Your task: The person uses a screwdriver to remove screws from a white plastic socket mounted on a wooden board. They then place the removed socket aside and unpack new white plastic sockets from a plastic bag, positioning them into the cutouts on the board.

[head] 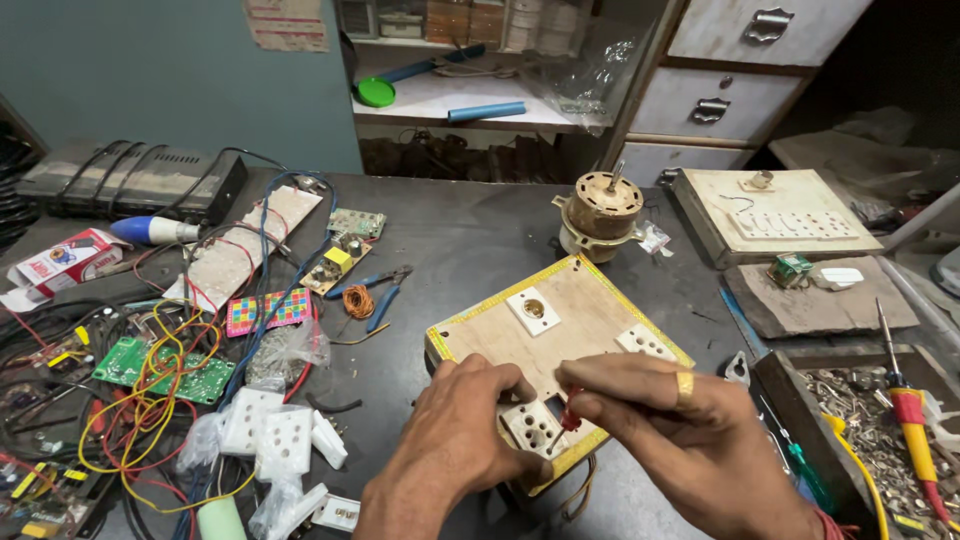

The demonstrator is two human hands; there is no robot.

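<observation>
A wooden switchboard (575, 310) with a yellow edge lies on the dark workbench, with white sockets set in it. My left hand (455, 430) grips the board's near corner beside a white socket (535, 425). My right hand (670, 420), with a gold ring on one finger, holds a small red-handled screwdriver (570, 418) with its tip down at that socket. Another white socket (533, 310) sits mid-board and a third (645, 343) at the right edge.
Green circuit boards (160, 370) and tangled wires fill the left. Loose white sockets (270, 435) lie near my left arm. Blue pliers (385, 290), a motor (600, 215), a second board (775, 215) and a tray of screws with a red screwdriver (910, 420) surround the work.
</observation>
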